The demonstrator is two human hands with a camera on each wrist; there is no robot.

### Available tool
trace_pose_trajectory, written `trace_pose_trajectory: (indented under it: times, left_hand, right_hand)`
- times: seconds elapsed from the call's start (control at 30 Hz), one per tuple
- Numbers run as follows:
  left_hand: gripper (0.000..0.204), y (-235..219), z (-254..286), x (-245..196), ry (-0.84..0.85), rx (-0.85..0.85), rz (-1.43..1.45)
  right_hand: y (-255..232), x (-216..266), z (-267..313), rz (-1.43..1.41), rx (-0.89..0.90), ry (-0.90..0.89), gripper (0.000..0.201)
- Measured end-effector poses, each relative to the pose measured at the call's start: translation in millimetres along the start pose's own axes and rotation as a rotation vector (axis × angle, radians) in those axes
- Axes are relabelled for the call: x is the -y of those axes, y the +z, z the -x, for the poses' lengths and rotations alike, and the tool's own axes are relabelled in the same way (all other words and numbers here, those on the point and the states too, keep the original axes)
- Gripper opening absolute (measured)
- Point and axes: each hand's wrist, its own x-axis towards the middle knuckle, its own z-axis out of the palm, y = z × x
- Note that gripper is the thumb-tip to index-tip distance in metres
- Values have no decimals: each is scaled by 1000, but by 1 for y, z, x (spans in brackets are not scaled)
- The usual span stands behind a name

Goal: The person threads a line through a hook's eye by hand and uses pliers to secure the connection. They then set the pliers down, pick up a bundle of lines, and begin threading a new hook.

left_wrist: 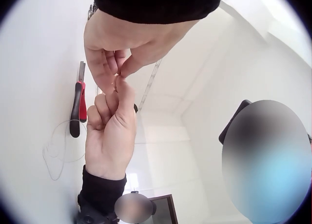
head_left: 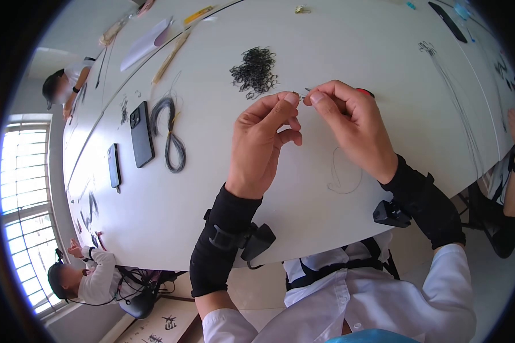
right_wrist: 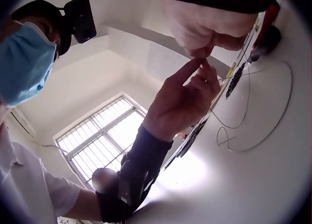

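Observation:
My left hand [head_left: 258,140] and right hand [head_left: 355,126] meet fingertip to fingertip above the white table [head_left: 303,228]. Each has thumb and forefinger pinched together. A tiny shiny metal piece [head_left: 301,98] shows between the fingertips; most of it is hidden, and I cannot tell its kind. Under the right hand, a thin wire [right_wrist: 287,102] curves loosely over the tabletop, one stretch leading up toward the pinching fingers. Just beyond the hands lies a heap of small dark hook-like pieces [head_left: 254,71]. A red-and-black handled tool [left_wrist: 78,104] with a metal tip lies behind the right hand.
Left of the hands lie a tied coil of grey wire [head_left: 169,137], a large black phone [head_left: 142,134] and a smaller phone [head_left: 114,166]. Long wires with hooked ends [head_left: 440,68] stretch along the right. Other people sit around the table's edges.

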Motion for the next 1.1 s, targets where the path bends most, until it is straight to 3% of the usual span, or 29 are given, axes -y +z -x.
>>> trace_pose_trajectory:
  times: [0.3,0.83,1.1]
  left_hand:
    - [15,3,-2,6,-67,18,113]
    - [18,6,-1,5,-53,68,57]
    - [19,2,-2,4,-8,88,44]
  right_hand:
    - [1,-10,-2,-77,59,48,25]
    - [-1,0,2,-46,199,131,20]
    - [3,-1,4,-171,253,108,22]
